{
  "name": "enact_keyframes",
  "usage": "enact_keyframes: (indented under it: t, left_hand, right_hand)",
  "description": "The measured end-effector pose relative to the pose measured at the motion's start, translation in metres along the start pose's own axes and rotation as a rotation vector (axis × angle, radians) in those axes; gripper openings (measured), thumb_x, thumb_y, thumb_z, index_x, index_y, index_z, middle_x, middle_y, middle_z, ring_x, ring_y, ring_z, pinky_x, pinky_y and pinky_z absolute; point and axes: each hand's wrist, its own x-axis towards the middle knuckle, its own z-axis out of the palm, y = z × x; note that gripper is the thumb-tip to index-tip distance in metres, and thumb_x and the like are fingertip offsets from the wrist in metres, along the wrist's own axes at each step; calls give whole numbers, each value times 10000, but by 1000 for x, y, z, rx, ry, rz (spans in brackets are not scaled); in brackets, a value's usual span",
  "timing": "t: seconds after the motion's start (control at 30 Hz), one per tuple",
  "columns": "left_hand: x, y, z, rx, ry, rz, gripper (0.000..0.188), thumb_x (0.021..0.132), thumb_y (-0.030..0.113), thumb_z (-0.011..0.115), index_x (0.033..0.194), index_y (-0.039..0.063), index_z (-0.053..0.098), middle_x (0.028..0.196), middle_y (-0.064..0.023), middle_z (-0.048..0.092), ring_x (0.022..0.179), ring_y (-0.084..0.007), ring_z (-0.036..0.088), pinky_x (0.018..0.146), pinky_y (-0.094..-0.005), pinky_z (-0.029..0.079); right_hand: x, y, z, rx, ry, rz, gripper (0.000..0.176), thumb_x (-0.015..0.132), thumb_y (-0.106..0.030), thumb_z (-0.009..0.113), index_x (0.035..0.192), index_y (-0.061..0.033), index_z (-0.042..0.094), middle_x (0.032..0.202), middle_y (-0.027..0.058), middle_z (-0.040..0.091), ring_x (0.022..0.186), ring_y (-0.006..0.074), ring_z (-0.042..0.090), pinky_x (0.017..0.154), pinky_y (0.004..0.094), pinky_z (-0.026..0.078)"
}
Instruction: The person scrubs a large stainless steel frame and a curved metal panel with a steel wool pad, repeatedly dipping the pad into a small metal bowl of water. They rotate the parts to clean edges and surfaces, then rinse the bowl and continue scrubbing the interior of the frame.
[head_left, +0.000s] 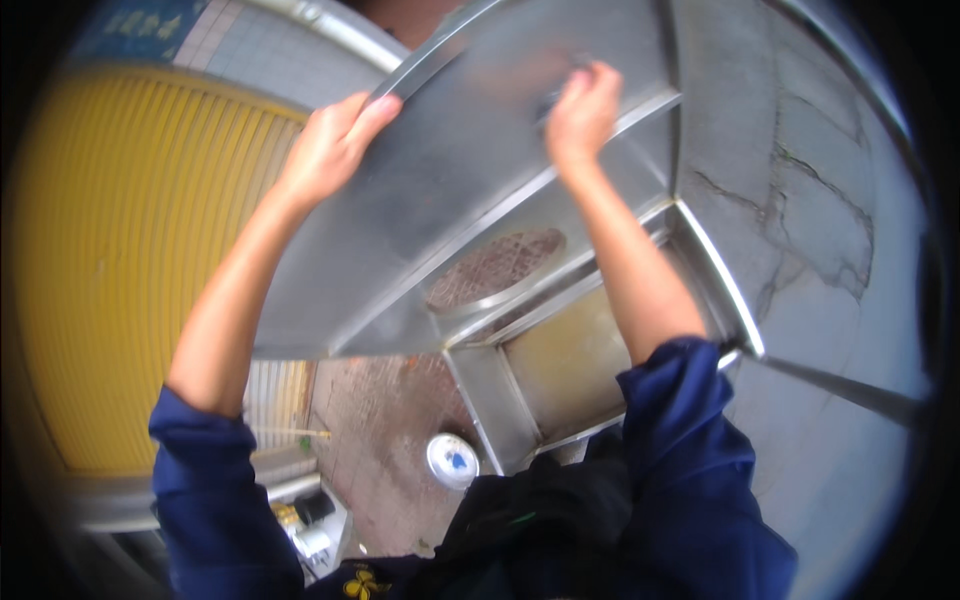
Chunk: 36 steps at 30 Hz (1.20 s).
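My left hand (334, 146) grips the upper rim of a large stainless-steel panel (420, 187), thumb over the edge. Against the same panel, farther right, my right hand (585, 112) is closed around a small dark object (550, 106). Blur and the fingers hide most of that object, so its kind is unclear. The panel belongs to a stainless-steel cabinet or cart that stands tilted in view. Below the panel, a round opening (457, 306) is cut in a steel sheet, and tiled ground shows through it. An open rectangular steel compartment (487, 397) lies under my right forearm.
A yellow corrugated shutter (142, 262) stands at the left. Cracked grey paving or wall (810, 187) runs along the right. On the brown tiled ground (375, 450) sits a round white lid or tub (453, 461). A metal box (337, 525) with small items is at the lower left.
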Motion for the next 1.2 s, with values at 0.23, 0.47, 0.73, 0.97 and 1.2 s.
enact_keyframes:
  t: [0.23,0.47,0.73,0.97,1.2]
  left_hand:
    - [1,2,-5,15,12,38,608,1075,565,571,966,-24,674,794,-159,654,754,-221,583,753,-407,503]
    - [-21,-23,-7,-48,-39,186,508,1073,476,551,1155,1,712,1117,-207,737,1064,-337,677,960,-449,521]
    - [-160,-127,-68,-84,-220,192,509,1090,518,584,1215,29,652,1021,-40,641,970,-142,564,905,-329,490]
    - [-183,-160,-72,-292,-214,243,379,1112,393,596,1047,21,631,900,36,610,853,-60,544,773,-269,493]
    - [-181,-149,-70,-227,-223,145,391,1109,408,600,1052,23,646,903,15,619,862,-64,557,788,-267,496]
  right_hand:
    - [-70,-10,15,87,-222,-292,182,1012,-229,628,1163,-129,649,1122,76,681,1029,325,666,881,442,565]
    - [-74,59,21,-1,45,-82,314,1056,-264,572,1290,-57,606,1242,158,654,1125,381,651,962,493,510]
    - [-96,-8,7,-65,247,-62,347,1055,-305,550,1219,-12,638,1172,202,675,1124,393,643,961,490,498]
    - [-324,-157,31,192,-149,-851,127,805,-163,679,932,-172,670,786,21,624,714,168,616,627,330,531]
    - [-253,-148,19,301,-75,13,86,964,-106,602,896,-63,633,817,99,625,723,289,621,660,411,547]
